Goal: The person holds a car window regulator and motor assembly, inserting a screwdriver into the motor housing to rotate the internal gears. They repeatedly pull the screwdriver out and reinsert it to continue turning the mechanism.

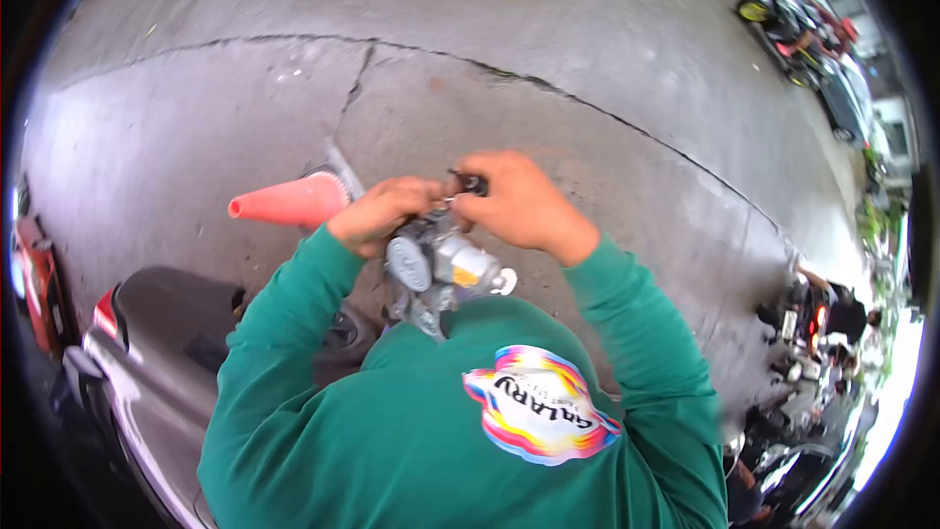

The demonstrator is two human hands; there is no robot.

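Note:
A grey metal mechanical unit (423, 264) with a round ribbed disc and a silver cylinder (465, 263) bearing a yellow label is held up in front of my belly. My left hand (385, 216) is closed around the unit's upper end, fingertips pinched near its top. My right hand (519, 204) is closed on a small black piece (474, 183) right beside the left fingertips. Whether that piece is a tool or a plug cannot be made out. My fingers hide the spot where the black piece and the unit come together.
An orange traffic cone (294, 201) lies on its side on the cracked concrete floor (245, 118), left of my hands. A grey scooter (176, 333) stands at lower left. Several motorcycles (813, 323) are along the right, and another with yellow wheels (774, 24) is at upper right.

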